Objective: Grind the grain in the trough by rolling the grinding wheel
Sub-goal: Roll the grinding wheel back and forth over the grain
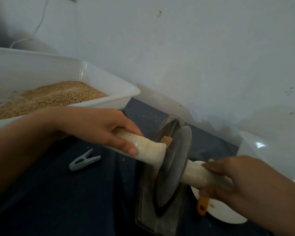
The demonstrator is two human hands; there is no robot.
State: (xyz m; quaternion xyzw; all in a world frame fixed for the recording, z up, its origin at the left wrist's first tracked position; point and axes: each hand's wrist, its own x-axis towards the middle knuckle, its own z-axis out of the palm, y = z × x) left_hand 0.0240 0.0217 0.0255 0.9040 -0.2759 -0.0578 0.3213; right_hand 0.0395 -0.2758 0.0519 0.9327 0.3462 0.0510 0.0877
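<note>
A grinding wheel [173, 165], a dark disc on a pale axle, stands on edge in a narrow dark trough [147, 196] that lies on the dark blue surface [58, 193] and runs from near to far. The left hand [99, 128] grips the left handle [143, 149] of the axle, fingers curled over it and thumb along its near side. The right hand [228, 178], blurred, curls round the right handle [197, 174]. A small heap of grain [167, 140] lies in the trough at the far left of the disc. Far left, a white tray [112, 97] holds more of the tan grain. A pale green clothes peg [84, 160] lies on the surface to the left of the trough. To the right, a white plate [226, 215] carries a tool with a yellow handle [202, 206].
</note>
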